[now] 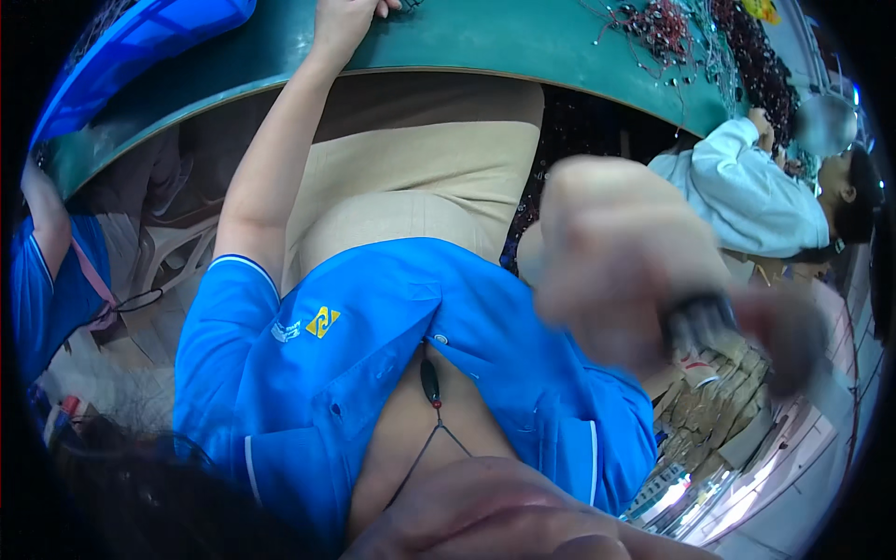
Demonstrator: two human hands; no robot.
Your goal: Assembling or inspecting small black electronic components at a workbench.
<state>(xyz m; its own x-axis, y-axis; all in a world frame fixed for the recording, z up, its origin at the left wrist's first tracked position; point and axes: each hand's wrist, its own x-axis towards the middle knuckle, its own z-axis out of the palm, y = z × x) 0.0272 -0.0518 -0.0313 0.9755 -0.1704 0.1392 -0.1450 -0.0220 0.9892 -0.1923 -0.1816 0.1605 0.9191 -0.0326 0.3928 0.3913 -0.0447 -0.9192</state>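
Observation:
My left hand (pixel 347 26) rests at the top edge of the picture on the green tabletop (pixel 485 39). Its fingers are curled in, and a thin dark wiry piece (pixel 409 6) shows by the fingertips. Part of that hand is cut off by the frame, so what it grips cannot be made out. My right hand (pixel 625 247) is raised off the table, close in front of my right shoulder. Motion smears its fingers, and whether it holds anything is not visible. A dark band (pixel 700 322) circles that wrist.
A blue plastic basket (pixel 140 47) stands at the far left on the table. Tangled red, dark and clear beaded strands (pixel 663 33) lie at the right end. A co-worker in a pale sweater (pixel 747 201) sits at right; another person in blue (pixel 56 280) is at left.

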